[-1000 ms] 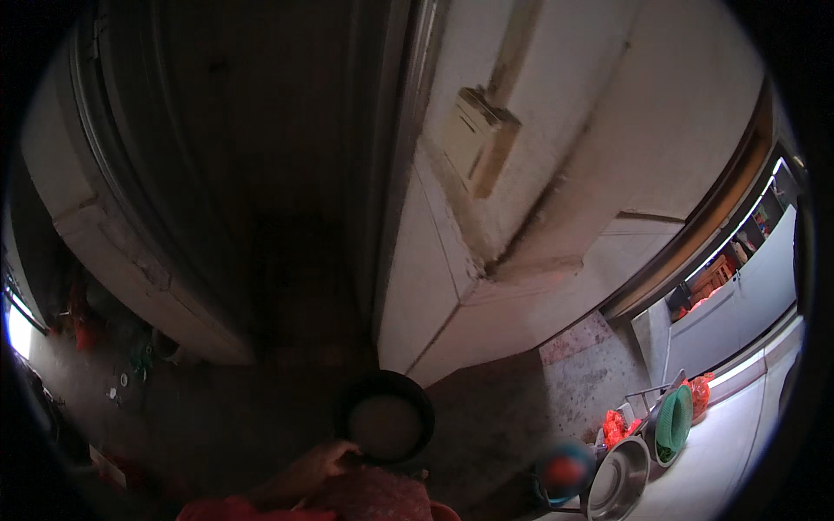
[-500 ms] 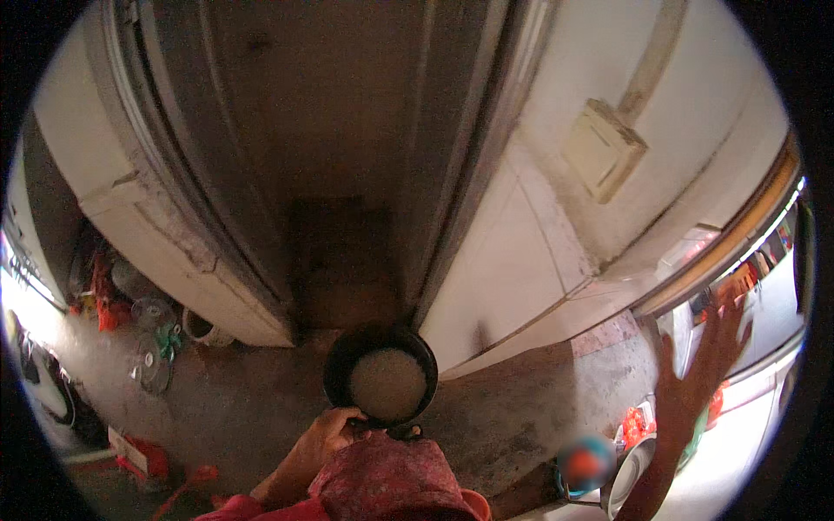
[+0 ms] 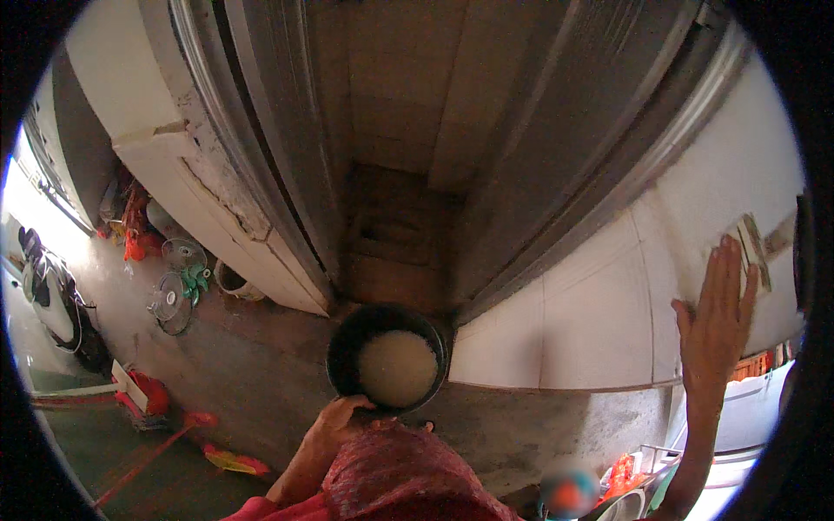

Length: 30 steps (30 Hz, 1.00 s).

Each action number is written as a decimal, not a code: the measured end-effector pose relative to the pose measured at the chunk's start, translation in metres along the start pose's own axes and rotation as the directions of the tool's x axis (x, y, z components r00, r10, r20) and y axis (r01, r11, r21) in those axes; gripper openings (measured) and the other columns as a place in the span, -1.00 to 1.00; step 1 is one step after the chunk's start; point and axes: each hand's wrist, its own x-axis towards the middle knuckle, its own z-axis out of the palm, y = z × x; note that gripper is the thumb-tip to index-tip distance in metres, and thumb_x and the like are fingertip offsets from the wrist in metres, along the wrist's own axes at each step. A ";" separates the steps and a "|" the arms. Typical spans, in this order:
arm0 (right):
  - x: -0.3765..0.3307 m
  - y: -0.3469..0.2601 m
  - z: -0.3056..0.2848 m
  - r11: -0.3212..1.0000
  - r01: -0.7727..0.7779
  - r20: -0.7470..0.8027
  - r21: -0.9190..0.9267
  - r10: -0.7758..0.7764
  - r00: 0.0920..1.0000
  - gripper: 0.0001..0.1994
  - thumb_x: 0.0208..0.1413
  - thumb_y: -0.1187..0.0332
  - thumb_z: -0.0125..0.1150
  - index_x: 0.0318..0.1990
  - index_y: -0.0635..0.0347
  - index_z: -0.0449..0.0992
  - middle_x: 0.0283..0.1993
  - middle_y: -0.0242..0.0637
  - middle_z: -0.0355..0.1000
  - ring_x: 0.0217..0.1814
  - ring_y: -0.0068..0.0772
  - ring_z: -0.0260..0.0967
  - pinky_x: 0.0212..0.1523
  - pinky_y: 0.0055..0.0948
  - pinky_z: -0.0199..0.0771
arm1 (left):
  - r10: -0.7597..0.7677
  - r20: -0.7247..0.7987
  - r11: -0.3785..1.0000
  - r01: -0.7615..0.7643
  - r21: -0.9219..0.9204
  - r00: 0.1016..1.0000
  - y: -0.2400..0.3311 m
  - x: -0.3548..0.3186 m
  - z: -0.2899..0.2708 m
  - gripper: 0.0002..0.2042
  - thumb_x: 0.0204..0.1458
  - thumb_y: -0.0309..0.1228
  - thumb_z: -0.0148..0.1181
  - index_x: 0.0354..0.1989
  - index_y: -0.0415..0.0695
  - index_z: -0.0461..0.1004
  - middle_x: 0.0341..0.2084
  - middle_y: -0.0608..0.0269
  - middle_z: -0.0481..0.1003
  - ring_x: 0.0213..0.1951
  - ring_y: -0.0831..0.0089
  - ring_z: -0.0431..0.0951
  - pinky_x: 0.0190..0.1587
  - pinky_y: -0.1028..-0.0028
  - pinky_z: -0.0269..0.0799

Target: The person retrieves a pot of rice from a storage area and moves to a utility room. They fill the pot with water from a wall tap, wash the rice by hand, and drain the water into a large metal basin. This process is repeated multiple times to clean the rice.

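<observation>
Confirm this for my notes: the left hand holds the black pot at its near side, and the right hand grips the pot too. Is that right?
Not quite: the right hand is off the black pot. The head view shows it raised beside the switch. The left hand does hold the pot's near side.

Home interior, door frame (image 3: 621, 174), wall switch (image 3: 757, 247), fan (image 3: 172, 298)

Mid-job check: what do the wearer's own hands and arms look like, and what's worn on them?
The left hand and right hand show no gloves. A plain red sleeve covers the lower-edge end of the left forearm; the right forearm shows no sleeve in view.
</observation>
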 end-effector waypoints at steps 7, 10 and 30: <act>-0.012 -0.039 0.018 0.980 -0.193 -0.060 0.047 0.196 0.979 -0.36 0.08 0.16 0.24 0.26 0.30 0.25 0.41 -0.05 0.10 0.51 -0.06 -0.10 0.47 0.05 -0.23 | -0.173 0.087 0.973 0.184 -0.139 0.981 0.070 0.082 -0.041 -0.85 0.00 -0.52 0.21 -0.23 -0.23 0.52 -0.39 0.11 0.57 -0.36 0.26 0.60 -0.35 0.38 0.56; -0.028 -0.104 0.030 0.884 -0.208 0.051 0.419 0.205 0.977 -0.45 0.14 0.26 0.18 0.24 0.31 0.27 0.36 0.01 0.16 0.43 0.09 0.04 0.40 0.06 -0.05 | -0.057 0.039 0.998 0.058 -0.009 0.998 0.116 0.101 -0.032 -0.88 0.00 -0.53 0.21 -0.27 -0.25 0.52 -0.41 0.16 0.57 -0.38 0.33 0.60 -0.38 0.41 0.55; 0.328 -0.366 0.167 -0.533 -0.396 0.349 0.748 -0.192 0.917 -0.29 -0.15 0.39 0.10 0.28 0.32 0.17 -0.09 0.03 0.50 -0.09 -0.13 0.49 -0.02 -0.23 0.45 | 0.353 -0.211 0.934 -0.358 0.016 0.912 0.338 0.271 0.067 -0.39 0.05 -0.16 0.25 0.20 -0.22 0.24 0.07 0.10 0.38 0.10 0.21 0.38 0.18 0.22 0.31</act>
